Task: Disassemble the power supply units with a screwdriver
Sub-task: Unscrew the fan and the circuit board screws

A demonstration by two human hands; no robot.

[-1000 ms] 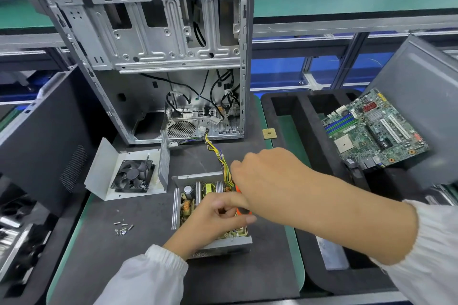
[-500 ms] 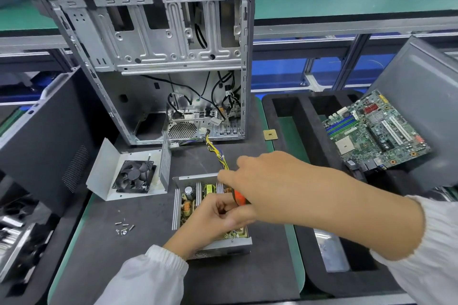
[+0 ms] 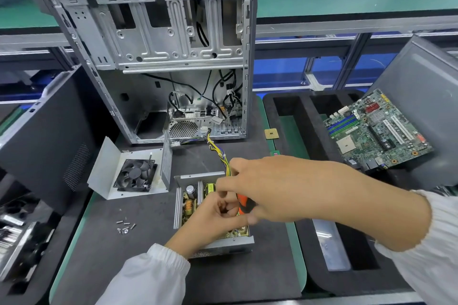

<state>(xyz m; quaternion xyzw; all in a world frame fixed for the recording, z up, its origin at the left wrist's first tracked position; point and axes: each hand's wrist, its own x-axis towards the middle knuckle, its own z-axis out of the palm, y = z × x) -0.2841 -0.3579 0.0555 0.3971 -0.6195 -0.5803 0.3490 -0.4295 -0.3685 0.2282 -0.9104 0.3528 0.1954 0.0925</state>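
While the stripped grey metal PC tower case (image 3: 158, 57) stands at 12 o'clock on the dark foam mat (image 3: 138, 267), the open silver power supply unit with its exposed board (image 3: 190, 203) sits dead centre. Right hand (image 3: 267, 190) is wrapped round an orange-and-black screwdriver handle (image 3: 244, 204) over it; left hand (image 3: 213, 218) curls in touching the tool. Fan-fitted white cover (image 3: 131, 173) at 9, loose silver screws (image 3: 125, 226) at 8.
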